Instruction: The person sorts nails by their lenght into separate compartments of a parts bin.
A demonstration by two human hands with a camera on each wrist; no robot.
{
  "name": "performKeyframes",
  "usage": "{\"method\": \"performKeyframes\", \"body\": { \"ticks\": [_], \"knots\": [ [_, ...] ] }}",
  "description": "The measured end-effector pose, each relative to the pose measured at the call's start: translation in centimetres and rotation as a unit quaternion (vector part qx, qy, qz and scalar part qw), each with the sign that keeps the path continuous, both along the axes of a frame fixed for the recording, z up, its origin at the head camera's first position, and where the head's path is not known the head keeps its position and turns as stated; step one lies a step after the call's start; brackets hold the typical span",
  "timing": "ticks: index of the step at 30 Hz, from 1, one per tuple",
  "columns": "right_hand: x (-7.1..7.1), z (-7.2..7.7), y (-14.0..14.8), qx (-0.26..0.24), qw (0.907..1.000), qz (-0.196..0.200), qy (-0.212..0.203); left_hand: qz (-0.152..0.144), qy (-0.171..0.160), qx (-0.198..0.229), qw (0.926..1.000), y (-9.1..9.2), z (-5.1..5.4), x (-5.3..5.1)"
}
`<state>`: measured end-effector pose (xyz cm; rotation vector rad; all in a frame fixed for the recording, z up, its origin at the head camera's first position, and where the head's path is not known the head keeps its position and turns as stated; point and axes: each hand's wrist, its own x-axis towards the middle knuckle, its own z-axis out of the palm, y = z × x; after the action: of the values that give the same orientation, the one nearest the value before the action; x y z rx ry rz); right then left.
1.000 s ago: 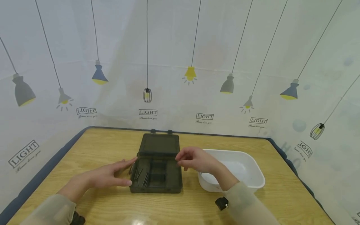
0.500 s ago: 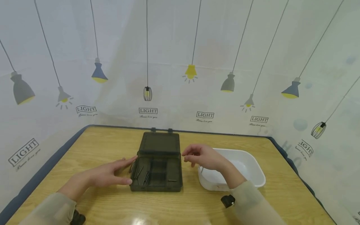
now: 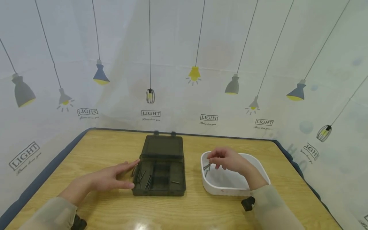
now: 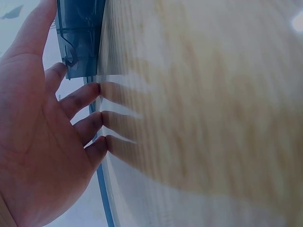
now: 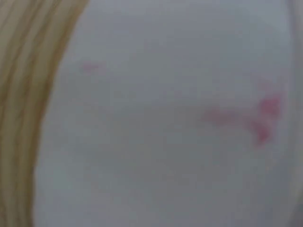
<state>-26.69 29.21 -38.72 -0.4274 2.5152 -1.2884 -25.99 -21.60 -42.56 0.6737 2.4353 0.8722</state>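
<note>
If twelve is straight ahead of the person, the left sleeve (image 3: pixel 54 215) and right sleeve (image 3: pixel 273 207) come nearest, at nine and three. At ten, the left hand (image 3: pixel 110 177) spreads straight fingers, grasping nothing; its thumb meets the dark case (image 3: pixel 159 193) around the case's eight and its index finger around its ten, apparently to steady it, while the other fingertips rest on the table (image 3: pixel 109 210). The case lies at eleven, a single metal piece (image 3: pixel 176 182) at its four, more slim metal pieces (image 3: pixel 149 182) in the compartment on its nine side; the dividers seem to separate them. At one to two stands the white tub (image 3: pixel 227 191), probably within easy reach of the right hand (image 3: pixel 228 161), whose bent fingers hang over loose pieces (image 3: pixel 206 173) near the tub's nine. Whether they pinch one cannot be told. Beyond, the lid (image 3: pixel 163 145) lies folded back toward twelve, baring the compartments, before the patterned cloth (image 3: pixel 172 41).
</note>
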Motion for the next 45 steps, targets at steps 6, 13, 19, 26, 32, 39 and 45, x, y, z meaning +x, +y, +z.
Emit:
{"method": "performKeyframes", "body": {
  "ticks": [6,13,19,26,32,39,45],
  "knots": [
    [-0.3,-2.0,1.1,0.038,0.9987,0.008,-0.033,0.003,-0.001,0.004,1.0000,-0.1,-0.4,0.1],
    [-0.5,-3.4,1.1,0.063,0.9959,0.032,-0.056,0.005,0.001,0.009,0.9999,-0.2,-0.6,0.3],
    [-0.8,-3.7,1.0,0.079,0.9947,0.045,-0.047,0.006,0.000,0.006,1.0000,-0.1,-0.2,0.3],
    [-1.0,-4.0,0.8,0.084,0.9945,0.045,-0.043,0.005,-0.006,0.005,1.0000,-0.1,0.0,0.2],
    [-0.9,-4.2,0.8,0.082,0.9952,0.042,-0.033,0.002,-0.002,0.003,1.0000,-0.1,-0.1,0.1],
    [-0.8,-4.2,0.7,0.075,0.9958,0.044,-0.029,0.002,-0.007,0.003,1.0000,-0.1,-0.1,0.1],
    [-0.8,-4.3,0.8,0.076,0.9957,0.045,-0.026,0.003,-0.010,0.003,0.9999,0.0,0.1,0.1]
  ]
}}
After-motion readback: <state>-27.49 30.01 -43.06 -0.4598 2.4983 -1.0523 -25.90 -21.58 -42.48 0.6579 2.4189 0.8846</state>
